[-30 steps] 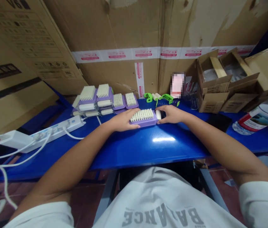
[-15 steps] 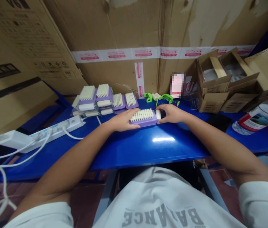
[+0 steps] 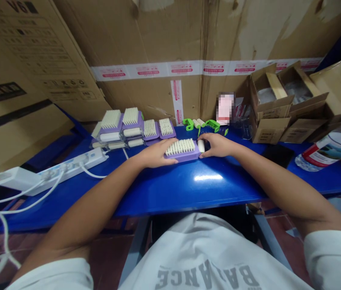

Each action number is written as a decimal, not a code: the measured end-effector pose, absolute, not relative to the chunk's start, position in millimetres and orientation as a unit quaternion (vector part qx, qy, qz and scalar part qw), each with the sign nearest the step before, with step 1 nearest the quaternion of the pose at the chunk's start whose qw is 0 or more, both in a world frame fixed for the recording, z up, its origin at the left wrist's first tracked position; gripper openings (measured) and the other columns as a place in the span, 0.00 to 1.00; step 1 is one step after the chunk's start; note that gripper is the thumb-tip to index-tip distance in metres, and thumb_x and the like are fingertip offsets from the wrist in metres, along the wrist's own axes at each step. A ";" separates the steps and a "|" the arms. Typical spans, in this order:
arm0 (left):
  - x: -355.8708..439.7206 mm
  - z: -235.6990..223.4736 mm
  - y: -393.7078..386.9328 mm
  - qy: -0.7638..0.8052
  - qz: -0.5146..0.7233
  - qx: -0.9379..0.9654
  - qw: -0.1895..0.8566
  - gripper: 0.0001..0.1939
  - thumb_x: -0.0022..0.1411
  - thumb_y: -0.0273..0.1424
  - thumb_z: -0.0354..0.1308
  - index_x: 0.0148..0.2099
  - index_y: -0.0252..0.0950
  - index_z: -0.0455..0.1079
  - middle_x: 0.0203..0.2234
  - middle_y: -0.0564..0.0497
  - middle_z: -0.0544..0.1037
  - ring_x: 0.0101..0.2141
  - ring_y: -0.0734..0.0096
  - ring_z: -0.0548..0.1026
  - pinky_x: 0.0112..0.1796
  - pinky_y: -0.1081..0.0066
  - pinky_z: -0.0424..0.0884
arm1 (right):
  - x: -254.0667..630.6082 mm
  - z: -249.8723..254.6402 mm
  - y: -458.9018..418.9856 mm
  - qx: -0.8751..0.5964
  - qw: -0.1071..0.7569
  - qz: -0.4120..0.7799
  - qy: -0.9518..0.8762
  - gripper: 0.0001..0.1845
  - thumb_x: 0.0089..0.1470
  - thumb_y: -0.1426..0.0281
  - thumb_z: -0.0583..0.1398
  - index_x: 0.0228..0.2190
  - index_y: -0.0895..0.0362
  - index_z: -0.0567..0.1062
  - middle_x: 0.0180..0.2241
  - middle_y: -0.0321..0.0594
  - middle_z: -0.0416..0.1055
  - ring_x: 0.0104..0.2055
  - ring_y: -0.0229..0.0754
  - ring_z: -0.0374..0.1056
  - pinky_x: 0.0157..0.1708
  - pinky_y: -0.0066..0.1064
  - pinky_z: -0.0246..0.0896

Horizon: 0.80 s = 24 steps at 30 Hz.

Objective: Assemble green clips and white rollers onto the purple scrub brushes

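From here I have the left grip closed over the left end of a lilac plastic scrub brush, which lies flat on the blue bench with its cream bristles facing up. The right grip is closed as well, its fingers curving around a short white roller pressed against the brush's right end. Both my bare forearms reach in from the bottom of the view, with a white printed T-shirt below them. Just behind the left grip sits a grouped pile of matching lilac brushes, some stacked, with white rollers beside them. Behind the right grip are two bright green plastic clips, and a pair of white rollers stands between them. A white power strip lies at the bench's left side, trailing white cables. To the right are a dark flat slab, small open cardboard cartons, and a labelled plastic bottle on its side. A packet near the cartons is too blurred to read. Large cardboard boxes with red-printed tape fill the background
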<state>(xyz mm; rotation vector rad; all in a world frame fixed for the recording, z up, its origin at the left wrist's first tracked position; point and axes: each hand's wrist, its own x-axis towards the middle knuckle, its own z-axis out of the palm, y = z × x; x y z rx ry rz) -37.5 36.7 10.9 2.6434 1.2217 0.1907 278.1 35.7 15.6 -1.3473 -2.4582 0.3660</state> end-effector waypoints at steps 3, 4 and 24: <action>-38.1 10.2 37.0 0.415 0.068 0.900 0.115 0.52 0.60 0.56 0.63 0.77 0.36 0.53 0.74 0.37 0.63 0.70 0.43 0.66 0.69 0.53 0.63 | 278.2 14.9 35.7 -0.466 0.157 0.145 -0.859 0.41 0.43 0.60 0.78 0.57 0.60 0.79 0.56 0.54 0.80 0.57 0.61 0.77 0.58 0.48 0.71; -38.1 10.2 36.9 0.414 0.069 0.900 0.116 0.52 0.60 0.56 0.63 0.77 0.36 0.53 0.74 0.37 0.63 0.70 0.43 0.66 0.69 0.53 0.63 | 278.6 14.2 36.1 -0.466 0.157 0.149 -0.858 0.41 0.43 0.60 0.78 0.58 0.59 0.79 0.57 0.54 0.80 0.57 0.62 0.77 0.59 0.48 0.70; -37.0 11.5 36.6 0.412 0.068 0.902 0.111 0.51 0.61 0.55 0.62 0.76 0.34 0.54 0.72 0.36 0.65 0.69 0.43 0.68 0.68 0.52 0.65 | 274.4 9.4 37.9 -0.515 0.197 0.230 -0.802 0.39 0.38 0.67 0.79 0.54 0.60 0.81 0.41 0.43 0.83 0.42 0.50 0.79 0.46 0.39 0.74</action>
